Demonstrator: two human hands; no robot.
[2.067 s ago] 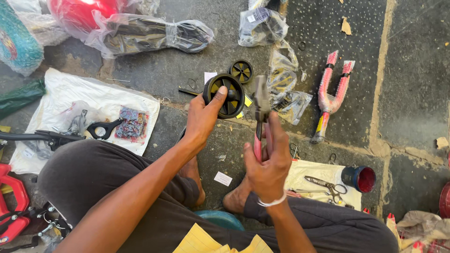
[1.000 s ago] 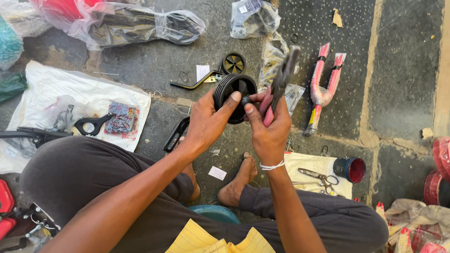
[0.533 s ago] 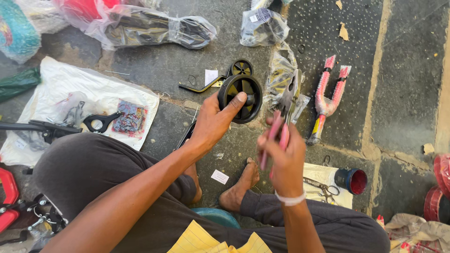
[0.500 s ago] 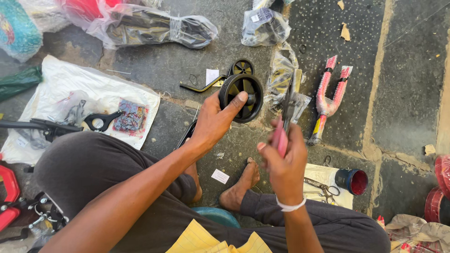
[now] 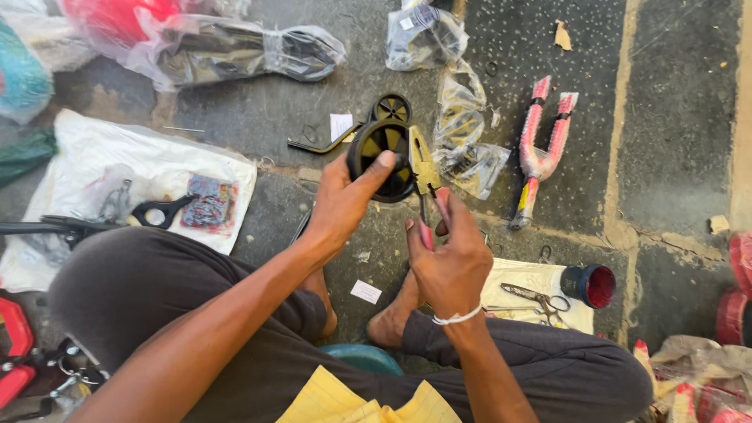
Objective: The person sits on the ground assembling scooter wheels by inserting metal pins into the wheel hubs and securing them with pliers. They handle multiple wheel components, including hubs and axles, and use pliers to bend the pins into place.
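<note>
My left hand (image 5: 346, 196) grips a small black wheel (image 5: 381, 149) with a yellow hub and holds it upright above the stone floor. My right hand (image 5: 448, 258) is closed on the pink handles of a pair of pliers (image 5: 425, 176). The pliers' metal jaws reach up to the right side of the wheel at its hub. A second small black wheel (image 5: 391, 107) lies on the floor just behind the held one, beside a bent black metal bar (image 5: 321, 146).
A pink bicycle fork (image 5: 539, 157) lies to the right, clear plastic bags of parts (image 5: 462, 133) behind. A white sheet (image 5: 141, 176) at left carries a black spanner and small packets. Scissors (image 5: 533, 299) and a dark cup with red inside (image 5: 589, 285) sit near my right knee.
My right hand has brought the pliers from out at the right back in against the wheel's hub. The left hand keeps hold of the wheel.
</note>
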